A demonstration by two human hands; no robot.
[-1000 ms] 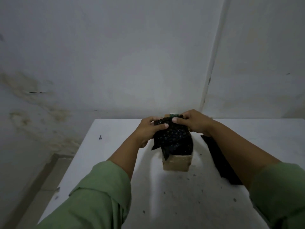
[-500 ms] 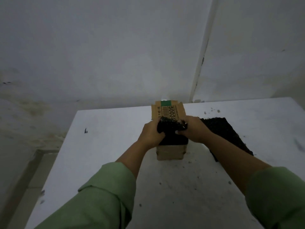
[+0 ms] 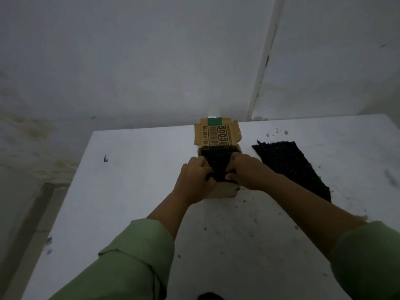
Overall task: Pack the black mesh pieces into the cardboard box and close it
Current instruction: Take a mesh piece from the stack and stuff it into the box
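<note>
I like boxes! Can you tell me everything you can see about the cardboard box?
The cardboard box is small, brown and open, standing upright on the white table. Its lid flap tilts up at the back, showing a green stripe, a barcode and big numbers. Black mesh fills it. The left hand and right hand press the mesh in.

At frame centre, our left hand (image 3: 195, 176) and right hand (image 3: 249, 173) press black mesh (image 3: 217, 164) into an open cardboard box (image 3: 225, 191); another mesh piece (image 3: 290, 167) lies right.
</note>
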